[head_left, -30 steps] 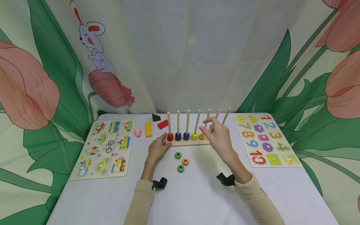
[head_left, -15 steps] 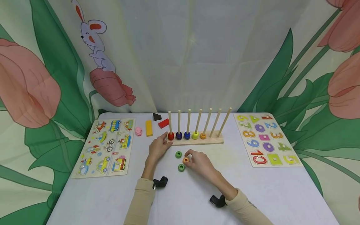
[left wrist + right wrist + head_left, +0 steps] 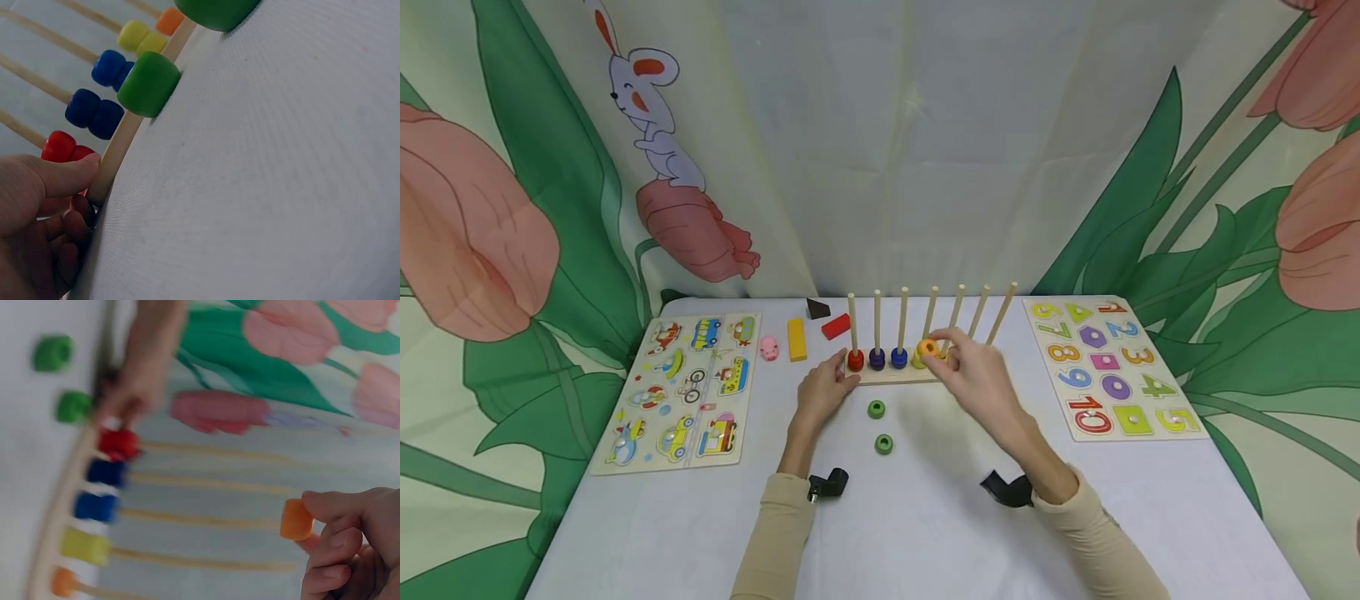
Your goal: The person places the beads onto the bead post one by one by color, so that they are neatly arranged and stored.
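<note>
My right hand (image 3: 976, 372) pinches an orange bead (image 3: 296, 519) between thumb and finger, raised in front of the peg rack's rods. My left hand (image 3: 822, 392) grips the left end of the wooden peg rack (image 3: 895, 377), its thumb (image 3: 72, 175) on the base beside the red beads (image 3: 855, 361). Along the rack stand dark blue beads (image 3: 94, 114), blue beads (image 3: 898, 358), yellow beads (image 3: 85, 545) and one orange bead (image 3: 63, 582), each colour on its own rod. The two rightmost rods carry no beads. Two green beads (image 3: 876, 409) lie on the cloth before the rack.
To the left lies a vehicle puzzle board (image 3: 677, 392); a number puzzle board (image 3: 1108, 367) lies to the right. Behind my left hand are a pink pig figure (image 3: 769, 347), a yellow block (image 3: 797, 339), a red block (image 3: 836, 326) and a black block (image 3: 817, 309).
My right hand came down from the rods to the loose orange bead on the cloth, took hold of it, and lifted it back up to the rods. The left hand stays on the rack.
</note>
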`<state>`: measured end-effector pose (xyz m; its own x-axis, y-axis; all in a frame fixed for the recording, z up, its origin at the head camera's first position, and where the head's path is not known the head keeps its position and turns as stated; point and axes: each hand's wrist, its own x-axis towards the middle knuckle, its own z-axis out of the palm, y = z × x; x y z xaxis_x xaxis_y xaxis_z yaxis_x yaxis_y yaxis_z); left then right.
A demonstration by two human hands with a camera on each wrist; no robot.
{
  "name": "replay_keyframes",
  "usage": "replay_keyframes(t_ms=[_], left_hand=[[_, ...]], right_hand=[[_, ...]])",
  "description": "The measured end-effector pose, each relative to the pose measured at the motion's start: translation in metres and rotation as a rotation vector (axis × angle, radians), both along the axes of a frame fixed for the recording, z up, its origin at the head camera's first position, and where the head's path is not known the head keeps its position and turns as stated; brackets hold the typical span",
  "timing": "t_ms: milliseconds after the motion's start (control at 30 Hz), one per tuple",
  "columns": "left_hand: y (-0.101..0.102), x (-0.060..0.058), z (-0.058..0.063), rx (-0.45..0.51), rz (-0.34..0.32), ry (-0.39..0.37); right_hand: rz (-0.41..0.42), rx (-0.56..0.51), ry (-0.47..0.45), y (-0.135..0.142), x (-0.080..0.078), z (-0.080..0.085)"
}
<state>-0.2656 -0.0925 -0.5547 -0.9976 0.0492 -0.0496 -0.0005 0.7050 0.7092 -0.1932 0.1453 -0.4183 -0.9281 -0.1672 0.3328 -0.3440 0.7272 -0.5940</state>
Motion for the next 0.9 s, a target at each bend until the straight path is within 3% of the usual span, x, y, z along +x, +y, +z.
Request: replay_keyframes(t_ms=[133,267,467,600,733,900], left_hand=[[0.0,0.0,0.0,-0.003,0.003,-0.008],[0.0,0.0,-0.001,-0.006,0.011,0.003],[0.0,0.001,-0.001,-0.003,-0.002,0.009],[0.001,0.001,-0.001,0.001,0.001,0.006],[0.001,0.0,-0.002,0.0,0.008,0.006],[0.001,-0.001,-0.002,-0.007,0.008,0.003]], right_hand=[[-0.042,-0.031,0.146,0.016,-0.01,0.037],[-0.091,-0.06,0.187,0.028,-0.027,0.051],[-0.142,-0.074,0.133,0.035,-0.05,0.046],[-0.143,-0.064,0.085,0.034,-0.057,0.039],[-0.15,-0.082,0.096,0.031,-0.055,0.034],[-0.146,-0.209,0.181,0.029,-0.043,0.021]])
